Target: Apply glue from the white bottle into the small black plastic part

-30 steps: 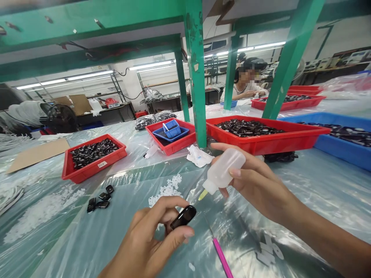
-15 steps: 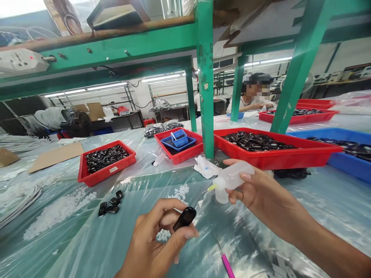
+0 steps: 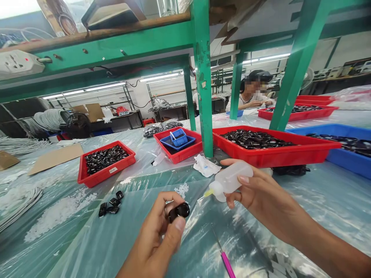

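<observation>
Between the thumb and fingers of my left hand [image 3: 158, 235] is a glossy black plastic piece [image 3: 179, 211], its rounded end turned to the right. My right hand [image 3: 249, 189] grips a translucent white squeeze bottle [image 3: 233, 177], tilted so that its yellow needle tip [image 3: 208, 192] points down and left toward the black piece. Tip and piece are apart. Below lies a pick with a pink handle [image 3: 227, 264] and a thin metal shaft. Several small black pieces [image 3: 113, 204] rest on the plastic-covered table to the left.
Red trays of black parts stand at the left [image 3: 106, 164] and right [image 3: 275, 152], with a blue tray [image 3: 348, 148] beyond. A crumpled white tissue [image 3: 206, 166] lies near a green post [image 3: 203, 85]. Small white pieces [image 3: 55, 212] are heaped at left. A co-worker [image 3: 253, 90] sits across the table.
My left hand has turned the black piece, so its end faces me more. The bottle has shifted slightly, its tip lower and a little further left.
</observation>
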`<move>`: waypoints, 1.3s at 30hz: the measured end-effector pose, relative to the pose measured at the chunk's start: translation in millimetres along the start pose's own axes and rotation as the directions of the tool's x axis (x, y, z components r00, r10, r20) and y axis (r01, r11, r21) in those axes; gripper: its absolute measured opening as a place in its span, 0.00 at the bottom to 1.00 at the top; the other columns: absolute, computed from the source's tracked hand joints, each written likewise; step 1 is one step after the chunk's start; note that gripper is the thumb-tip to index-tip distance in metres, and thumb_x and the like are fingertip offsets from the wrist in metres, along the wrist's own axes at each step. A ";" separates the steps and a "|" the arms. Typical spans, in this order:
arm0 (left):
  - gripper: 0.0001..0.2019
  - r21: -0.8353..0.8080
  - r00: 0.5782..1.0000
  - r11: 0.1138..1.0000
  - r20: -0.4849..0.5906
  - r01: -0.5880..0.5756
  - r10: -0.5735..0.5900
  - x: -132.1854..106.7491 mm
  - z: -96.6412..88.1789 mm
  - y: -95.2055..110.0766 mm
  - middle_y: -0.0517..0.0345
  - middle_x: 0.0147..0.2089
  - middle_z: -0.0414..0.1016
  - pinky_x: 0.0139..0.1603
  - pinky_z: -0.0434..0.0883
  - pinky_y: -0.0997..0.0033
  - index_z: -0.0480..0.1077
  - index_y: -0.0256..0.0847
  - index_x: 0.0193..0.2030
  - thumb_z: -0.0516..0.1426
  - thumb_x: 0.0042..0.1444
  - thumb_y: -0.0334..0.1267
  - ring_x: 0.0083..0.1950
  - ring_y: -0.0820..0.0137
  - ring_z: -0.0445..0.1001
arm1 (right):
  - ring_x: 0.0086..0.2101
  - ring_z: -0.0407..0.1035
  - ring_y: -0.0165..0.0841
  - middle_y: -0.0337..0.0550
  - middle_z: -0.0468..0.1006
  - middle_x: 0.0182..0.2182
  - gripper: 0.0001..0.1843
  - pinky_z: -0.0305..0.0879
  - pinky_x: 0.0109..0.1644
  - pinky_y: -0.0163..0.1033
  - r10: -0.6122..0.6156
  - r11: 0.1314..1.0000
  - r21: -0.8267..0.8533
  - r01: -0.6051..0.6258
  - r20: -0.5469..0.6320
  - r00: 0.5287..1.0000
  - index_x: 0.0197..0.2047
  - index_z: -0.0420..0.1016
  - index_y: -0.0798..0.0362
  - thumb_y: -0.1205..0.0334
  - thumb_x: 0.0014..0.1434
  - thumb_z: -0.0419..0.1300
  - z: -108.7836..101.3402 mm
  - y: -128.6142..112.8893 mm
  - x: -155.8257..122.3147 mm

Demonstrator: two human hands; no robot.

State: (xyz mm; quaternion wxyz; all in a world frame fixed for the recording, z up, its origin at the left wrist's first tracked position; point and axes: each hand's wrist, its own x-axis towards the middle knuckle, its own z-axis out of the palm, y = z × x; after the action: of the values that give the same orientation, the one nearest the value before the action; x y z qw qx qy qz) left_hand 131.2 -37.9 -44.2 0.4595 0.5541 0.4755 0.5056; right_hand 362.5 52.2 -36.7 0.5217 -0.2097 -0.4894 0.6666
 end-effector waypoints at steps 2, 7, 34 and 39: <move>0.27 -0.031 1.000 0.999 0.012 0.008 -0.008 0.4 -1.2 0.6 0.71 0.28 0.56 0.28 0.50 0.78 0.67 0.43 0.49 0.62 0.64 0.66 0.26 0.80 0.53 | 0.32 0.76 0.34 0.44 0.84 0.37 0.22 0.79 0.33 0.36 -0.005 1.000 0.010 0.005 0.008 1.000 0.54 0.83 0.46 0.51 0.59 0.76 1.0 -0.1 -0.5; 0.26 -0.043 0.998 0.999 0.066 0.011 -0.008 3.9 -4.3 -3.5 0.68 0.29 0.67 0.29 0.60 0.76 0.68 0.40 0.46 0.55 0.70 0.66 0.21 0.83 0.60 | 0.32 0.77 0.33 0.43 0.84 0.36 0.20 0.79 0.33 0.35 -0.040 0.999 -0.011 0.041 0.039 0.998 0.54 0.83 0.45 0.52 0.61 0.76 3.8 2.1 -1.6; 0.30 0.158 0.995 0.987 0.086 0.038 -0.052 1.3 -3.3 -0.8 0.63 0.24 0.69 0.26 0.60 0.75 0.75 0.37 0.46 0.52 0.72 0.66 0.21 0.77 0.61 | 0.33 0.79 0.31 0.38 0.82 0.40 0.16 0.78 0.39 0.34 -0.028 0.982 -0.184 0.051 0.127 0.992 0.54 0.78 0.42 0.51 0.66 0.72 3.6 4.4 -6.2; 0.28 0.107 0.992 0.993 0.117 0.040 -0.053 -0.5 -3.6 1.3 0.64 0.27 0.66 0.28 0.60 0.73 0.76 0.38 0.50 0.52 0.73 0.64 0.22 0.77 0.60 | 0.34 0.78 0.33 0.40 0.81 0.40 0.16 0.80 0.38 0.37 -0.037 0.983 -0.174 0.056 0.109 0.993 0.52 0.79 0.42 0.50 0.65 0.73 3.7 4.9 -3.4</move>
State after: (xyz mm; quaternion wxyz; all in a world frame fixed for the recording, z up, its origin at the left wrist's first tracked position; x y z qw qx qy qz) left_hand 127.7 -38.5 -42.8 0.4692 0.5955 0.4858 0.4350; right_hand 358.5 47.7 -40.1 0.4899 -0.2081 -0.5781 0.6184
